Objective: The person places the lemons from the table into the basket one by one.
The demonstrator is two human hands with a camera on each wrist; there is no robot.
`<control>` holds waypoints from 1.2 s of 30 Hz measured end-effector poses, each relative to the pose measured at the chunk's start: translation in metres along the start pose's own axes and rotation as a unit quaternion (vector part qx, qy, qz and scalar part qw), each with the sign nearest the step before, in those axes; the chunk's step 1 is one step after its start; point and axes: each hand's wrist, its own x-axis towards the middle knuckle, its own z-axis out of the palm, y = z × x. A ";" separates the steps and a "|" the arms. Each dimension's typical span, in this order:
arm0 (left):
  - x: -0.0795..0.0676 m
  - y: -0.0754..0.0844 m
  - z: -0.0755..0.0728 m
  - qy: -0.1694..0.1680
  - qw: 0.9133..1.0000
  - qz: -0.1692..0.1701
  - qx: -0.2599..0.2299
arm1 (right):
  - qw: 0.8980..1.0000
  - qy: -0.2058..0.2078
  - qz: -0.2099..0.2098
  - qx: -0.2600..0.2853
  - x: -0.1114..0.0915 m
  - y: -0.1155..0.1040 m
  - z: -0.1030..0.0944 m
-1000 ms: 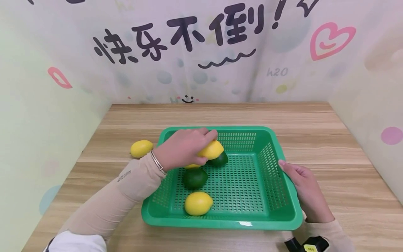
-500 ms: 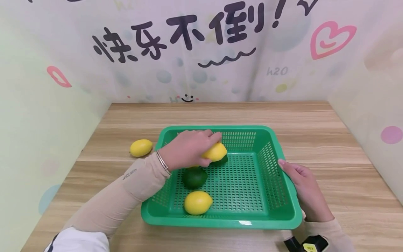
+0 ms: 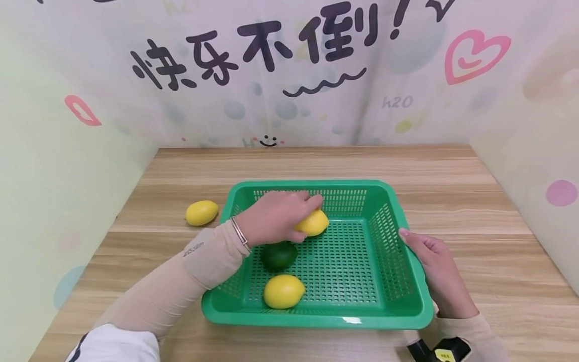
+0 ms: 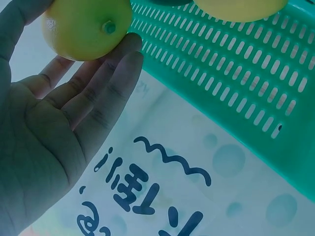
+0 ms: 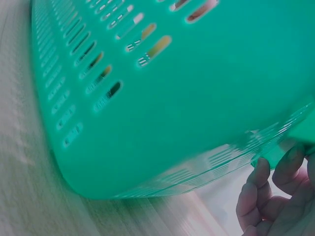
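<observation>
My left hand (image 3: 277,217) reaches into the green plastic basket (image 3: 316,322) and holds a lemon (image 3: 315,222) between thumb and fingers, near the back left. In the left wrist view the stem end of that lemon (image 4: 88,29) faces the camera. Just in front of the hand lies a dark green fruit (image 3: 278,256), and nearer the front wall a second lemon (image 3: 284,291). Another dark green fruit is hidden behind the held lemon. On the right side, my right hand (image 3: 436,266) grips the basket's rim, thumb on top, fingers curled beneath.
One loose lemon (image 3: 201,213) lies on the wooden table (image 3: 475,201), left of the basket. A printed cloth (image 3: 289,110) hangs behind the table, with pale side panels left and right.
My left hand has moved right and slightly toward me with the lemon, which now covers the dark green fruit behind it. The right hand keeps its hold on the basket.
</observation>
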 end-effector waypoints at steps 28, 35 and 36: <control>0.014 0.007 0.010 -0.086 0.995 -0.017 0.040 | 1.000 -0.003 -0.003 0.006 0.001 0.002 0.000; 0.017 0.009 0.012 -0.109 0.993 -0.015 0.039 | 1.000 0.003 0.000 -0.001 0.000 0.002 0.000; 0.017 0.010 0.012 -0.111 0.993 -0.015 0.039 | 1.000 0.004 0.000 -0.002 0.000 0.002 0.000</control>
